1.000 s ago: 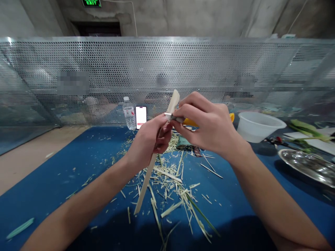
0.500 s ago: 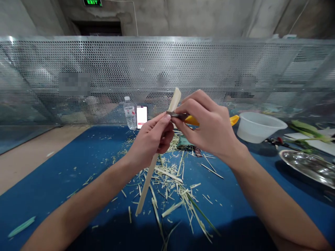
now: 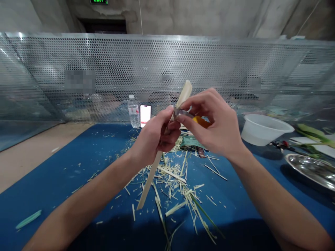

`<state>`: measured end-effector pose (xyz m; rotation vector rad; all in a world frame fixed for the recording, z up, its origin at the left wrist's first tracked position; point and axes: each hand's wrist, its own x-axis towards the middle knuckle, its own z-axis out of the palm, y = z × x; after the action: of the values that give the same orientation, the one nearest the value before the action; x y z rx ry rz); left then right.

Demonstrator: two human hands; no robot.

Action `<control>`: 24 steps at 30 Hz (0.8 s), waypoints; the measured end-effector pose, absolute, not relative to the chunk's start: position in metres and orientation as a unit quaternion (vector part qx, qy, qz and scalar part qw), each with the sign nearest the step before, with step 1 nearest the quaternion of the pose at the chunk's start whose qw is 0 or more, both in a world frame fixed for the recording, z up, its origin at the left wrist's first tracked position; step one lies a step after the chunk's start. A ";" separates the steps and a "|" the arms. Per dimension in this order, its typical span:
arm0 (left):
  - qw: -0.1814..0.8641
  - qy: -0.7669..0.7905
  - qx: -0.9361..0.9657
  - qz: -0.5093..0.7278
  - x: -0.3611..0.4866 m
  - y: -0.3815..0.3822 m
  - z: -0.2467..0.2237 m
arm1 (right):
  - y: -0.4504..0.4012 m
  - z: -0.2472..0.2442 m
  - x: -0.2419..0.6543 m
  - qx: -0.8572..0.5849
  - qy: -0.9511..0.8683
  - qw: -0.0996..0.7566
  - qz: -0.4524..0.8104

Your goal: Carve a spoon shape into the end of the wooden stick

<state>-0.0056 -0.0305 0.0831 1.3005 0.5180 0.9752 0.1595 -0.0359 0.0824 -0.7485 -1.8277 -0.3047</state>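
Note:
A long pale stalk (image 3: 149, 183) runs slantwise through my left hand (image 3: 157, 134), whose fingers are wrapped round it. Its wider upper end rises above both hands. My right hand (image 3: 216, 122) grips a yellow-handled knife (image 3: 201, 121), and the metal blade lies against the stalk beside my left thumb. Part of the handle is hidden by my right fingers. Below my hands, pale shavings and thin strips (image 3: 170, 184) are scattered over the blue table (image 3: 86, 195).
A water bottle (image 3: 134, 113) and an upright phone (image 3: 145, 115) stand by the perforated metal screen (image 3: 112, 55). At right are a white plastic tub (image 3: 261, 129), a shiny metal tray (image 3: 311, 170) and green leaves (image 3: 311, 132). A teal strip (image 3: 28, 219) lies at lower left.
The stalk's upper end now leans further right. My right hand has turned, with its fingers more curled and less of the yellow handle showing. The whole view has shifted slightly.

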 end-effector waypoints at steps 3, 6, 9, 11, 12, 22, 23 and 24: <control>0.662 0.236 0.564 0.434 -0.006 -0.030 0.083 | -0.032 0.077 0.160 -0.294 -0.764 0.534 -0.213; 0.659 0.240 0.559 0.442 -0.007 -0.030 0.083 | -0.029 0.073 0.160 -0.278 -0.753 0.520 -0.293; 0.657 0.245 0.554 0.449 -0.006 -0.030 0.085 | -0.028 0.072 0.161 -0.274 -0.741 0.509 -0.342; 0.655 0.247 0.551 0.455 -0.006 -0.030 0.085 | -0.026 0.072 0.162 -0.269 -0.739 0.496 -0.368; 0.653 0.247 0.551 0.456 -0.006 -0.030 0.085 | -0.025 0.072 0.162 -0.265 -0.739 0.490 -0.379; 0.611 0.258 0.601 0.446 -0.008 -0.030 0.085 | -0.023 0.076 0.168 -0.245 -0.753 0.515 -0.328; 0.610 0.259 0.601 0.447 -0.009 -0.030 0.085 | -0.022 0.075 0.169 -0.244 -0.748 0.518 -0.335; 0.610 0.261 0.602 0.444 -0.009 -0.030 0.086 | -0.020 0.074 0.170 -0.239 -0.744 0.516 -0.351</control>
<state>-0.0089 -0.0303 0.0856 1.3890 0.6015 1.0260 0.1697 -0.0205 0.0739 -0.5736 -1.7861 -0.8430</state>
